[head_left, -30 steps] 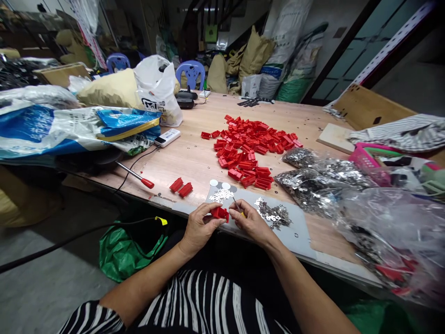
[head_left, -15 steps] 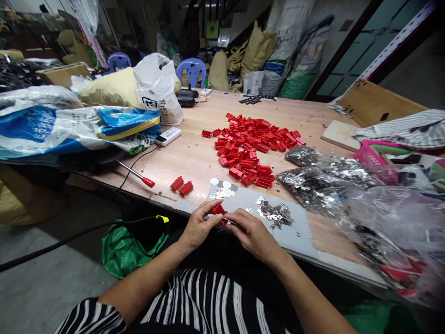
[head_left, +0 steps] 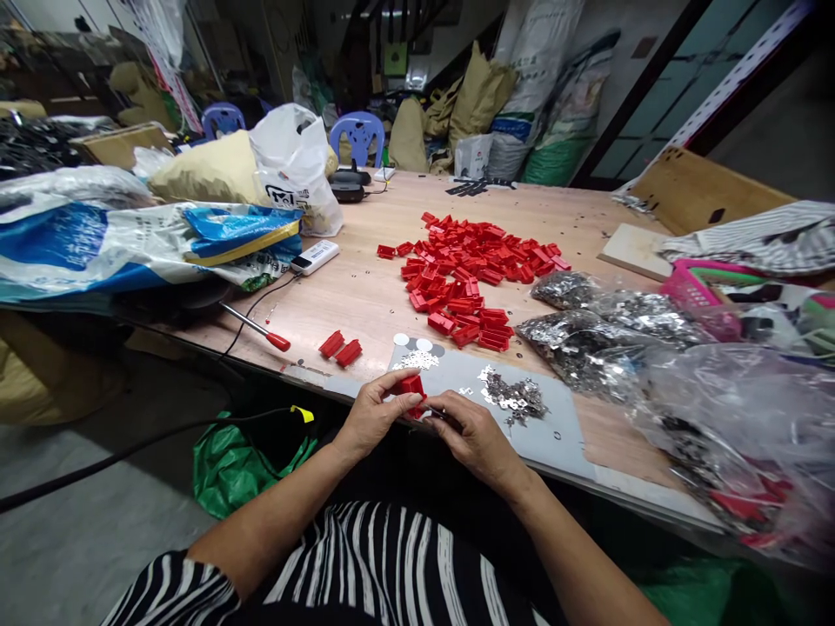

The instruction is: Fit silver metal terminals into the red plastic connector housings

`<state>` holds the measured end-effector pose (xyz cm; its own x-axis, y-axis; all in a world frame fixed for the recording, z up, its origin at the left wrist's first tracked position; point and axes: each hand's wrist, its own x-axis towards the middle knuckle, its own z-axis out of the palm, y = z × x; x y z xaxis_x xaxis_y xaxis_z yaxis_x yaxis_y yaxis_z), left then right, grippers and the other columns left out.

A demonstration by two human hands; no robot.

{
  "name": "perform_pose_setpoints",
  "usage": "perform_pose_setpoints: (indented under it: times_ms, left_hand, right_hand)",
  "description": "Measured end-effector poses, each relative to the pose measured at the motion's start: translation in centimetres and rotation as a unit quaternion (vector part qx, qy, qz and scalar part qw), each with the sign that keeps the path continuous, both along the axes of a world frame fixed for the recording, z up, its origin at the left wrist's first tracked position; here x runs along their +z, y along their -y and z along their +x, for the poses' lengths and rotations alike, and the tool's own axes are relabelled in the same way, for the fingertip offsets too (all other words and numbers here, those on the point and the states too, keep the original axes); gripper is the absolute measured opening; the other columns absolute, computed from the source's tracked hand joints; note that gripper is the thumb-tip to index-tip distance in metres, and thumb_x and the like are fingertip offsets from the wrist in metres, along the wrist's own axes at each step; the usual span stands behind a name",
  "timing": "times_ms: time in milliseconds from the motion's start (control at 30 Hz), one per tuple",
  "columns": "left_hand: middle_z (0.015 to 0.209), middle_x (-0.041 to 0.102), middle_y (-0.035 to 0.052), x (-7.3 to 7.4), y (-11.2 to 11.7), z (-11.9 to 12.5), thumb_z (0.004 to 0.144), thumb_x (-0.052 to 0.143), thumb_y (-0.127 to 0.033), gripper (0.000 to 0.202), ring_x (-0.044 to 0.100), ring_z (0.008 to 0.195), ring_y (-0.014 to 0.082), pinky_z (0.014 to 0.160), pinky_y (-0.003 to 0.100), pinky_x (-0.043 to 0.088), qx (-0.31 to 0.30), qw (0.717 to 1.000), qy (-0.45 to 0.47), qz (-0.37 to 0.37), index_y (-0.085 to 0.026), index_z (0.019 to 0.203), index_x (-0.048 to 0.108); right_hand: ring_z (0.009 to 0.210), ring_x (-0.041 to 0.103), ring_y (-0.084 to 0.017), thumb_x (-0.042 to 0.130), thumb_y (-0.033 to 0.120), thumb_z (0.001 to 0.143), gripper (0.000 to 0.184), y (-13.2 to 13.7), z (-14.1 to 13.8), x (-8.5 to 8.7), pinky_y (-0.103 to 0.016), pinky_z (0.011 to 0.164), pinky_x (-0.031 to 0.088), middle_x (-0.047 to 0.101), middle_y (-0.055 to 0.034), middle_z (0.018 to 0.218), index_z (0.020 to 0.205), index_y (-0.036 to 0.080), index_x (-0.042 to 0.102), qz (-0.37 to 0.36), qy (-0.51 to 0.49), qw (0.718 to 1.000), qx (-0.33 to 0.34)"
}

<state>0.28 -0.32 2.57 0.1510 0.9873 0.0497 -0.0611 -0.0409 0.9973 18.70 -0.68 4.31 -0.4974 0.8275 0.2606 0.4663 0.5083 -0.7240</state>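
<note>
Near the front edge of the table, my left hand (head_left: 378,409) is closed around a small red plastic housing (head_left: 413,388), fingers on top and thumb at the near side. My right hand (head_left: 475,433) pinches a thin, dark tweezers-like metal tool (head_left: 449,415). Its tip meets the near right end of the housing; what lies at the tip is too small to make out. Under and beyond the hands is a grey mat (head_left: 554,439) bearing a pile of small flat silver plates (head_left: 417,360) and a pile of small metal clips (head_left: 518,396).
A large heap of red housings (head_left: 470,261) lies mid-table, with two more housings (head_left: 340,347) at the left. Clear bags of metal parts (head_left: 587,348) and a pink basket (head_left: 695,296) stand right. A red-handled lever (head_left: 277,341) juts out at the left edge.
The red housing has turned a little more upright in my left hand. My right hand has tilted the tool slightly, staying close beside the housing.
</note>
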Motion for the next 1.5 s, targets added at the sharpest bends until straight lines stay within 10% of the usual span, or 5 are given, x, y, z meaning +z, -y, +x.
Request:
perform_pose_setpoints:
  times_ms: [200, 367, 767, 1133, 1500]
  left_hand:
    - [0.112, 0.067, 0.0078, -0.1, -0.9, 0.8, 0.08, 0.065, -0.018, 0.041, 0.059, 0.103, 0.023, 0.09, 0.04, 0.048, 0.008, 0.92, -0.288, 0.265, -0.023, 0.121, 0.059]
    - [0.101, 0.069, 0.0074, -0.6, -1.5, 1.2, 0.081, 0.062, -0.012, 0.037, 0.06, 0.096, 0.0231, 0.087, 0.04, 0.048, -0.031, 0.871, -0.366, 0.326, -0.021, 0.116, 0.06]
    - [0.102, 0.068, 0.0051, -0.3, -1.9, -1.1, 0.077, 0.069, -0.028, 0.039, 0.063, 0.092, 0.0172, 0.082, 0.028, 0.051, 0.09, 0.994, -0.035, 0.05, -0.02, 0.114, 0.062]
    - [0.094, 0.069, 0.0026, -1.0, -1.1, -1.7, 0.073, 0.074, -0.025, 0.041, 0.063, 0.082, 0.0115, 0.075, 0.022, 0.047, 0.09, 0.973, 0.201, -0.066, -0.019, 0.111, 0.062]
    - [0.091, 0.069, 0.0038, -0.8, -0.6, -0.8, 0.068, 0.078, -0.025, 0.042, 0.065, 0.077, 0.0126, 0.073, 0.025, 0.051, 0.05, 0.946, 0.288, -0.143, -0.016, 0.106, 0.062]
  right_hand:
    - [0.074, 0.061, -0.017, 0.053, 0.024, 0.088, 0.009, -0.4, 1.0, -0.6, -0.029, 0.072, 0.048, 0.066, -0.0045, 0.091, 0.094, 0.021, 0.059, -0.006, 0.012, 0.992, -0.129]
    - [0.075, 0.06, -0.017, 0.05, 0.026, 0.09, 0.01, -0.4, 1.7, -0.7, -0.029, 0.072, 0.047, 0.065, -0.0043, 0.09, 0.091, 0.021, 0.059, 0.0, 0.025, 0.989, -0.146]
    - [0.083, 0.061, -0.017, 0.051, 0.02, 0.088, 0.013, -1.1, 0.4, -1.3, -0.027, 0.075, 0.045, 0.065, -0.0028, 0.093, 0.095, 0.022, 0.062, 0.005, 0.135, 0.986, -0.098]
    - [0.085, 0.061, -0.016, 0.053, 0.02, 0.087, 0.012, -3.1, -1.9, -1.4, -0.025, 0.071, 0.043, 0.064, -0.0028, 0.096, 0.094, 0.023, 0.062, -0.002, 0.244, 0.969, -0.045]
    - [0.065, 0.056, -0.014, 0.05, 0.024, 0.085, 0.008, -2.8, -1.4, 0.1, -0.026, 0.064, 0.042, 0.064, -0.0002, 0.076, 0.085, 0.021, 0.058, -0.089, 0.034, 0.992, -0.083]
